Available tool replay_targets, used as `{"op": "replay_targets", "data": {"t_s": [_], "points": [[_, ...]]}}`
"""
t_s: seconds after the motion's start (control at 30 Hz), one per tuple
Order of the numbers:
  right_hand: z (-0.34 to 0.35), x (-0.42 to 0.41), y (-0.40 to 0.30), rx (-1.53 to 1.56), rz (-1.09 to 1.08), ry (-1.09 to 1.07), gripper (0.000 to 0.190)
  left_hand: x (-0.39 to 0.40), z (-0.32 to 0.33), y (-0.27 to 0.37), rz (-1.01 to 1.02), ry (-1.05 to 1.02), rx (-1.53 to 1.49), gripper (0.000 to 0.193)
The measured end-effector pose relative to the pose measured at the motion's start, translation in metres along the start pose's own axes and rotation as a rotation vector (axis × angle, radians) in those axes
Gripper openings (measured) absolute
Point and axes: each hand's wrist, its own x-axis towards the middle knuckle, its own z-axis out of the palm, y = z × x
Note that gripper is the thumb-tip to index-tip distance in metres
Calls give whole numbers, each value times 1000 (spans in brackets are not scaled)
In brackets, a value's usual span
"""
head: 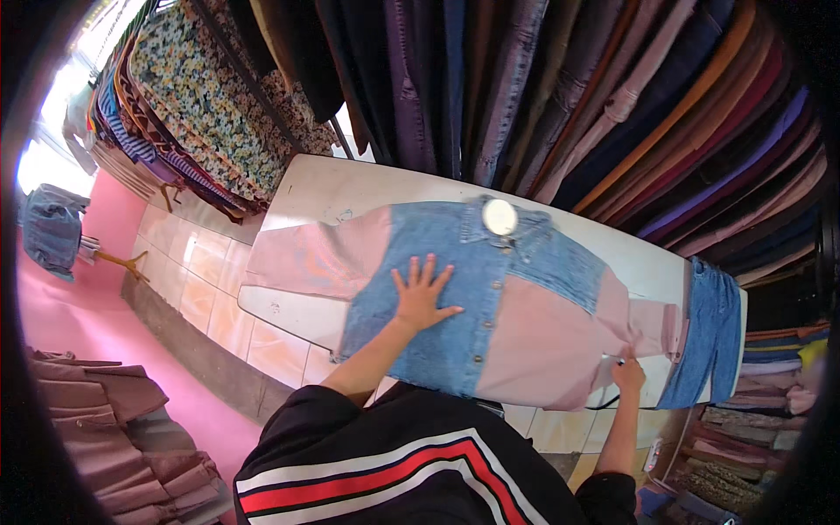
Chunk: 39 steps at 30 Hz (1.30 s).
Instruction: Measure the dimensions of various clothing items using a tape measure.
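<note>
A blue denim and pink panelled button shirt [538,341] lies spread on a long white table [315,180], its pink sleeves out to both sides. My left hand [420,295] rests flat on the denim front with its fingers spread. My right hand [628,375] is closed around the handle of what looks like a clothes iron [605,373], at the pink side below the right-hand sleeve. A black cord shows under it; the hand and cloth hide much of the tool. On the collar sits a round whitish object [499,217].
Folded blue jeans [705,335] lie across the table's right end. Many trousers [512,98] hang close along the far edge. Patterned garments [197,111] hang at upper left. Stacked clothes [741,453] stand at lower right, pleated brown garments [111,433] at lower left.
</note>
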Motion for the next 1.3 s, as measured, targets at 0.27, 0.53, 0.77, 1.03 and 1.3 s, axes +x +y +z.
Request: {"op": "replay_targets", "data": {"t_s": [0.27,0.53,0.77,1.03,1.3], "points": [[-37,-32,-115,353,-24,381,54,34,16,51,76,-192,-80,87],[-1,-43,-148,378,-293,260,58,12,-5,-41,-164,261,-7,72],[1,-66,-131,401,-362,256,56,-37,-14,-43,-189,194,107,71],[-53,-48,-234,1142,-618,118,40,0,-23,30,130,299,-635,33],[-76,-12,-306,982,-800,-164,31,47,-1,49,-303,-54,-1516,14]]}}
